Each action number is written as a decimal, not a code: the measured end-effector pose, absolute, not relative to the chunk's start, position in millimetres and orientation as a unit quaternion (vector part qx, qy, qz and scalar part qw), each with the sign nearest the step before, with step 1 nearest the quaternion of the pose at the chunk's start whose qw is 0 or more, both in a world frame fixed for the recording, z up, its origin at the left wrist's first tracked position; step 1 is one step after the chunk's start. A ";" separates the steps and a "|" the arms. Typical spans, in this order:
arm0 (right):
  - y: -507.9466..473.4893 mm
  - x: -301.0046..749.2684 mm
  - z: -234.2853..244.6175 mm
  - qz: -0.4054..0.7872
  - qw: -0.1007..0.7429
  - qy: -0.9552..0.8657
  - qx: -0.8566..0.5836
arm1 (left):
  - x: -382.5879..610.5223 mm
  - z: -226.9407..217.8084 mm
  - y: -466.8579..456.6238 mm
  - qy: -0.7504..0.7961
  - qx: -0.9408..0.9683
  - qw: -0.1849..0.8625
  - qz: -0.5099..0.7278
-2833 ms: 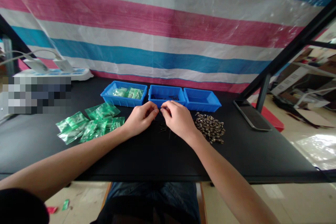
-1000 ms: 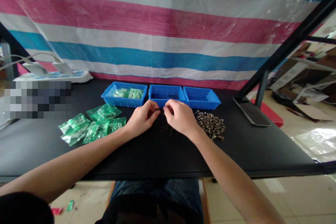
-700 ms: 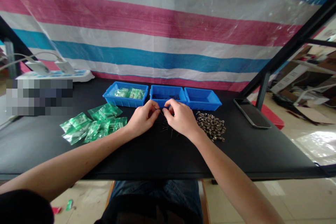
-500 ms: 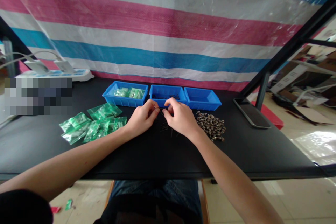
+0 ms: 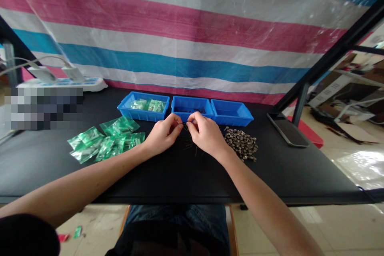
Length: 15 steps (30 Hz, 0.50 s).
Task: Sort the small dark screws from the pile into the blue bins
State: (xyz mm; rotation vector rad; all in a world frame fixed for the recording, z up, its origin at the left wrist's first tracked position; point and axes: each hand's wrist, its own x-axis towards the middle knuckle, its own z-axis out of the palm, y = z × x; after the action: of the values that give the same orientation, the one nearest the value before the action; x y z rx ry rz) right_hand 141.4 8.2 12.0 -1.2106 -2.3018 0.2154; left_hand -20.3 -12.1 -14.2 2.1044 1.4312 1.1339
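Observation:
My left hand (image 5: 164, 135) and my right hand (image 5: 205, 133) meet fingertip to fingertip above the black table, in front of the blue bins. Both are closed in a pinch on a thin dark piece (image 5: 184, 123), too small to name, that spans the narrow gap between them. Several thin dark pin-like pieces (image 5: 189, 145) lie on the table just below my fingers. Beside my right wrist is a pile of small brownish metal parts (image 5: 241, 144). Left of my left hand lie several green-and-clear plastic packets (image 5: 112, 142).
The left blue bin (image 5: 144, 117) holds small packets. Dark thin pieces lie in the middle blue bin (image 5: 175, 103); the right blue bin (image 5: 232, 119) adjoins it. A phone (image 5: 287, 130) lies at right. A power strip (image 5: 93, 84) stands back left, before a striped sheet (image 5: 186, 28).
My hands stay almost in place, fingertips still together; the thin dark piece between them shows at a slightly different angle. The bins, packets and metal pile have not moved.

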 end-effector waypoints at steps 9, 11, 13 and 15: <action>8.6 140.9 9.6 0.076 0.257 -0.857 -0.440 | -19.7 -14.9 -11.3 0.511 0.739 0.173 0.404; 9.3 140.7 9.4 0.072 0.255 -0.858 -0.441 | -19.7 -15.1 -11.2 0.510 0.740 0.174 0.404; 9.8 140.6 9.3 0.072 0.256 -0.857 -0.442 | -20.0 -15.3 -11.2 0.510 0.740 0.173 0.404; 10.2 140.5 9.1 0.073 0.258 -0.856 -0.441 | -20.3 -15.5 -11.1 0.511 0.741 0.169 0.403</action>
State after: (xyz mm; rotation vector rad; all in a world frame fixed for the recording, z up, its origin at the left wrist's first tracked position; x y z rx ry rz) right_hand 140.5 10.2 9.1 -1.1967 -2.3211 0.1982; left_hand -20.3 -11.1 -15.5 2.1054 1.4515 1.1454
